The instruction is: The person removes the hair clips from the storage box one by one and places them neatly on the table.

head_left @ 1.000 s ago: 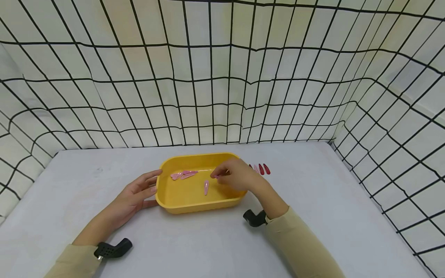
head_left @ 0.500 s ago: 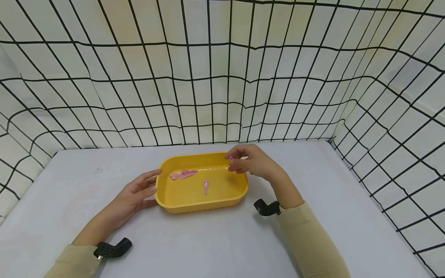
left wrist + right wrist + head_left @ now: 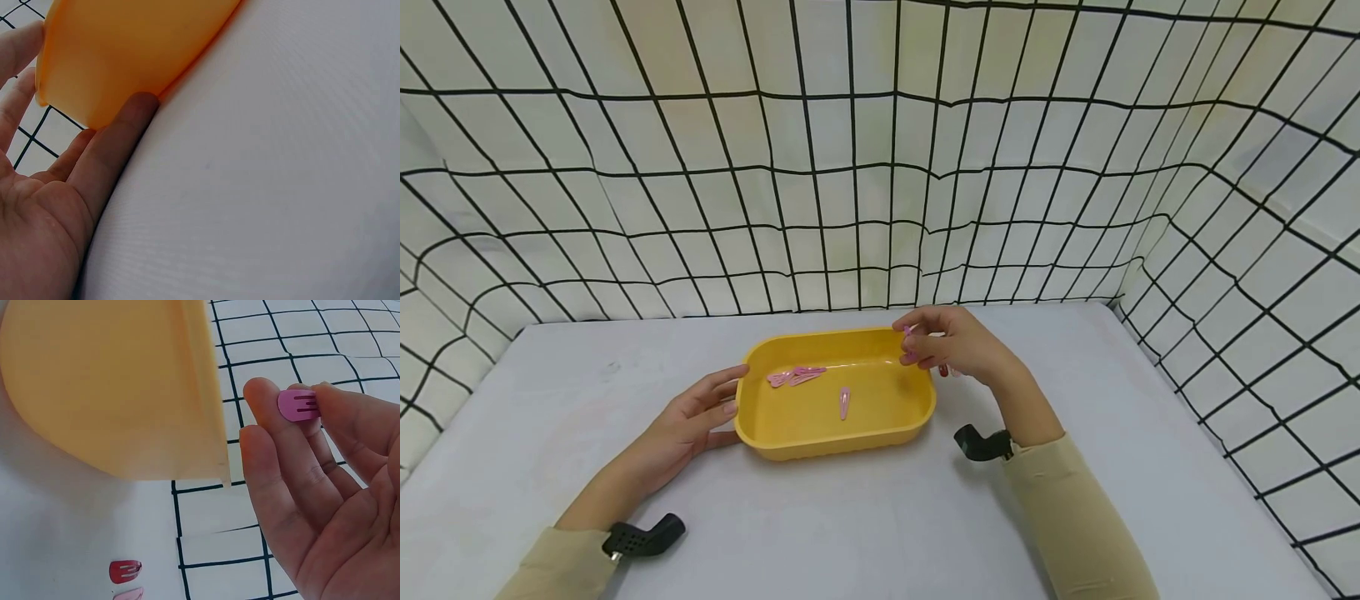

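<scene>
My right hand [image 3: 958, 346] is raised at the back right corner of the yellow tray [image 3: 797, 417]. It pinches a pink hair clip [image 3: 294, 405] between thumb and fingers; the clip's slotted end shows in the right wrist view. At the tray's left end my left hand [image 3: 677, 425] touches the rim and outer wall with extended fingers. Inside the tray, several pink hair clips [image 3: 797, 377] lie bunched at the left, and a single pink hair clip [image 3: 845, 403] lies near the middle.
Right of the tray, a red hair clip [image 3: 125, 571] and a pink one [image 3: 129, 594] lie on the white table [image 3: 820, 533], partly hidden by my right hand in the head view. Black netting [image 3: 857, 200] over white sheeting rises behind the table and at both sides.
My right hand has lifted out of the tray with the pink hair clip and moved right to the tray's back right corner. The left hand and the tray have stayed in place.
</scene>
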